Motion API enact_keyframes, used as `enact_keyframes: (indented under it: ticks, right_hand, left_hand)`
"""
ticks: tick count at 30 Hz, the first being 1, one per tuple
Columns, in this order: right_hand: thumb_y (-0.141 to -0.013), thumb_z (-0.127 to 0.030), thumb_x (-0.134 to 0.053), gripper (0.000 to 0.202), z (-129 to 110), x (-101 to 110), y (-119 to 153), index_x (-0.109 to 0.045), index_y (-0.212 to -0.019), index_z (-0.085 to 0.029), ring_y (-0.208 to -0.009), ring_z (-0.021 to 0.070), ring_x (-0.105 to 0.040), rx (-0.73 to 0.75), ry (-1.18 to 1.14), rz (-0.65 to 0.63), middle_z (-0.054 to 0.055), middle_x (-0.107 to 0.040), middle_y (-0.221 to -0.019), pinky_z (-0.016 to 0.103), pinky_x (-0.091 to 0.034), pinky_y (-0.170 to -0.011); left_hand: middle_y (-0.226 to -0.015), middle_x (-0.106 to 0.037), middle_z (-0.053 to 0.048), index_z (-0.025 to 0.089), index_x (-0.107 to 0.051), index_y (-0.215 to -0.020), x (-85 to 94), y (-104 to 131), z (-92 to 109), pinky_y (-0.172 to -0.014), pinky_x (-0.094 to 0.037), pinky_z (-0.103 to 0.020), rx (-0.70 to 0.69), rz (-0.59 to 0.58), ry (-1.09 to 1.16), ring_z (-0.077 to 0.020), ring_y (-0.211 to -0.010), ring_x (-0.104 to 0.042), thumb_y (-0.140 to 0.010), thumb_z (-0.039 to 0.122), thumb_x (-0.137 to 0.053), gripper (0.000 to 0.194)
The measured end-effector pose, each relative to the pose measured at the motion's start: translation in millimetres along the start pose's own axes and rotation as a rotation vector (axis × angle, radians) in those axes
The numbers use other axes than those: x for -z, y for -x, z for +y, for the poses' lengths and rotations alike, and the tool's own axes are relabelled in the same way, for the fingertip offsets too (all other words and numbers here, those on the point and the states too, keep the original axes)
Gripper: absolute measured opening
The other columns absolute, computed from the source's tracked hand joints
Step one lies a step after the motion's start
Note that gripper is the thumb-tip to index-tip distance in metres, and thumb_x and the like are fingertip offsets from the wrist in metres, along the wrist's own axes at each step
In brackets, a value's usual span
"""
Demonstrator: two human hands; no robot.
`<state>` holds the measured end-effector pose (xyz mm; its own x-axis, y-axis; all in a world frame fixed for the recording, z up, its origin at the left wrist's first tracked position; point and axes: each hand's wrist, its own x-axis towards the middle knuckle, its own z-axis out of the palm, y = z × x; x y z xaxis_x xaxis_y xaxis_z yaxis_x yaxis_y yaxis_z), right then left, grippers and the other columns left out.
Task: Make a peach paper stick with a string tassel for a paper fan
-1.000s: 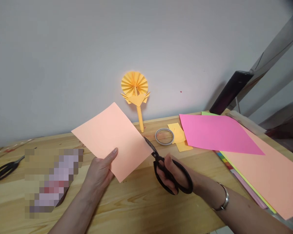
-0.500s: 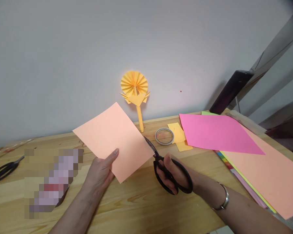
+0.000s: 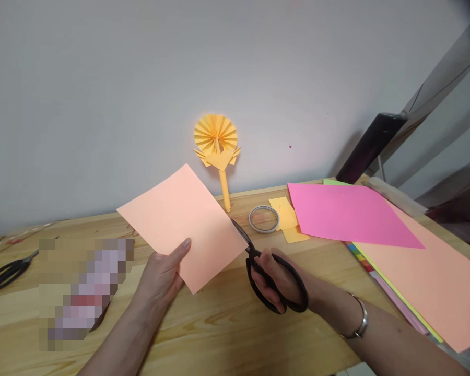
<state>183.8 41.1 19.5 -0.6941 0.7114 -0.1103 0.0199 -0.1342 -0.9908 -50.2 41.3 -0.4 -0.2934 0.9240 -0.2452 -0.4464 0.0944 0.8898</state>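
Observation:
A square-cornered sheet of peach paper is pinched at its lower left edge by my left hand, thumb on top and fingers hidden beneath. Black-handled scissors are in my right hand, with fingers through the loops. Their blades meet the sheet's right corner, and one blade shows along its right edge. Behind the sheet, a yellow paper flower with a pleated round head and rolled stem leans against the wall.
A tape roll and yellow paper pieces lie right of the flower. Pink paper covers coloured sheets at the right. A dark cylinder leans behind. Other scissors and a blurred item lie left.
The scissor handles in my right hand have shifted very slightly. The peach sheet and my left hand look unchanged.

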Motion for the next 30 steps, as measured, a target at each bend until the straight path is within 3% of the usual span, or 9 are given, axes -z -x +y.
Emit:
enact_keyframes:
  ticks: [14,18,24,30]
  right_hand:
    - [-0.078,-0.082,-0.025,0.068,2.6,-0.4,-0.8,-0.04,-0.061,-0.019,-0.026,0.0052,-0.033,-0.019,0.015,0.024,-0.007,-0.037,-0.035,0.016,-0.025,-0.03]
    - [-0.076,-0.084,-0.022,0.069,1.7,0.3,0.5,-0.04,-0.064,-0.019,-0.028,0.0058,-0.032,-0.06,0.039,0.029,-0.008,-0.037,-0.037,0.017,-0.025,-0.03]
    - [-0.08,-0.081,-0.015,0.069,-2.4,1.1,4.9,-0.042,-0.068,-0.018,-0.034,0.0061,-0.033,-0.011,0.042,-0.014,-0.006,-0.037,-0.042,0.019,-0.027,-0.036]
    - [-0.079,-0.081,-0.015,0.069,10.4,2.7,2.1,-0.042,-0.067,-0.018,-0.033,0.0063,-0.034,-0.008,-0.04,-0.019,-0.006,-0.037,-0.043,0.02,-0.027,-0.036]
  left_hand:
    - [-0.114,-0.069,-0.009,0.022,-0.059,-0.122,0.3,-0.3,0.2,-0.085,-0.056,-0.037,-0.003,0.011,0.006,-0.0271,-0.101,-0.066,-0.067,0.02,-0.076,0.058]
    - [-0.111,-0.07,-0.01,0.02,-0.062,-0.119,0.4,-0.2,0.5,-0.085,-0.056,-0.038,0.001,0.012,-0.005,-0.0281,-0.1,-0.066,-0.067,0.02,-0.076,0.054]
    - [-0.111,-0.07,-0.011,0.018,-0.061,-0.118,2.0,-0.7,-0.9,-0.085,-0.056,-0.04,0.004,-0.009,-0.005,-0.029,-0.101,-0.065,-0.066,0.021,-0.076,0.054]
    - [-0.114,-0.069,-0.01,0.02,-0.06,-0.121,3.1,-1.0,-2.7,-0.084,-0.056,-0.037,0.005,-0.014,-0.001,-0.0277,-0.101,-0.066,-0.067,0.021,-0.076,0.056]
